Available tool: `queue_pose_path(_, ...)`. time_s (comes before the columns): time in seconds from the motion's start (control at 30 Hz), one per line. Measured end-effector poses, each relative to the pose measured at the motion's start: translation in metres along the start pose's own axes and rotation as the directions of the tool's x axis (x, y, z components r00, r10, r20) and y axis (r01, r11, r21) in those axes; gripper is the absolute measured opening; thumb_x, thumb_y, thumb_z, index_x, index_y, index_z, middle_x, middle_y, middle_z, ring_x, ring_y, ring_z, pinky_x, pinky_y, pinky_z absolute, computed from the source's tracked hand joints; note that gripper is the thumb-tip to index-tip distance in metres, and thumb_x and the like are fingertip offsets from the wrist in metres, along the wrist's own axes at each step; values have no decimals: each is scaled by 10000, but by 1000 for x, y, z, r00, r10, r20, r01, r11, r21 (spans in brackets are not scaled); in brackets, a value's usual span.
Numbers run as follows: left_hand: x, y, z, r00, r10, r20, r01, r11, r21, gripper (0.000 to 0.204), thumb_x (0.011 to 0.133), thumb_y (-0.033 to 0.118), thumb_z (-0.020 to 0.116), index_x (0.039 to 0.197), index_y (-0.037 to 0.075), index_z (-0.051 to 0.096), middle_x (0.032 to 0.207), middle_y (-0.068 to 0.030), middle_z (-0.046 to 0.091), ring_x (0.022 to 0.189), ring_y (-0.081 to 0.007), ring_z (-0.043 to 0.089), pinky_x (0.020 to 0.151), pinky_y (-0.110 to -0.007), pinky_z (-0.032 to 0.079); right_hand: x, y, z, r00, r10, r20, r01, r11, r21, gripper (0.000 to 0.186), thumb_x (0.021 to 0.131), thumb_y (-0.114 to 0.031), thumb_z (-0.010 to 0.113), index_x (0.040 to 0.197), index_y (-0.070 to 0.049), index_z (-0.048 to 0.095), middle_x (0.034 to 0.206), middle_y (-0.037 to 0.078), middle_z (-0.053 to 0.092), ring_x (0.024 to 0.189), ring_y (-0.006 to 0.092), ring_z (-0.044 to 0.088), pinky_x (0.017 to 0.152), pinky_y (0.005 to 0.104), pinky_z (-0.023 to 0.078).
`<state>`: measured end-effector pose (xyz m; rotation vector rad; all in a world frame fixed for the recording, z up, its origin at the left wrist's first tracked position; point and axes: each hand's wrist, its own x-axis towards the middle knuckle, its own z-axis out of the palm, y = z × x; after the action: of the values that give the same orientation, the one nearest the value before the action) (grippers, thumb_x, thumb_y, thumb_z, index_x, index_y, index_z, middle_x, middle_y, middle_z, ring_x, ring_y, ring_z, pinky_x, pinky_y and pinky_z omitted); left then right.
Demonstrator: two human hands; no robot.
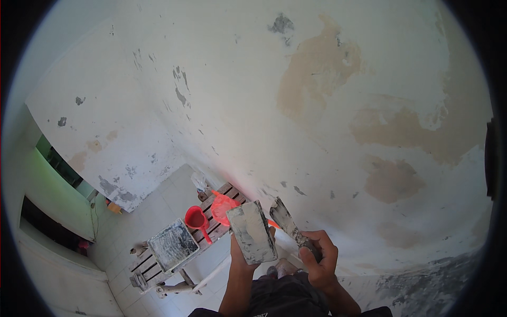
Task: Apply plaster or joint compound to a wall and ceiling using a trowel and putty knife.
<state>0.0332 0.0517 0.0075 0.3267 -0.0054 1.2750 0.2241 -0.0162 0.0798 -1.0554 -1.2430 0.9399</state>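
My left hand (240,253) grips a rectangular plastering board (251,232), a hawk or trowel coated with pale, grey-streaked putty, held flat in front of me. Just to its right, my right hand (320,253) has its fingers wrapped round the handle of a putty knife (285,221), whose smeared blade points up and left, close beside the board's right edge. Behind and above both hands is a pale wall (227,79) with grey scuffs and beige patches.
A slatted wooden bench (153,268) at lower left bears a putty-streaked tray (173,245), a red dipper (195,217) and a crumpled red-orange item (225,206). Tiled floor (121,248) surrounds it. At far left are a doorway (42,222) and a green-tinted opening (60,161).
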Motion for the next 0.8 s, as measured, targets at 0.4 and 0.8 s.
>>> queue_pose_path(0.4,27,8,16,841,390,-375,-298,912,282,434,985,301,374,1290,47,548,1183,-125,640,1038,-288,660,870,-438,560,-33,-4,-4,993,-51,103,95,870,-484,314,806,-79,714,1079,59,643,841,192,698,736,242,716,686,314,554)
queue_pose_path(0.8,9,-28,-2,717,423,-554,-186,882,433,499,994,316,347,1333,-4,527,1240,-176,624,1075,-318,649,934,-444,540,-8,2,13,993,-109,32,113,906,-408,306,819,-81,722,1098,23,655,865,186,706,753,266,725,692,329,564)
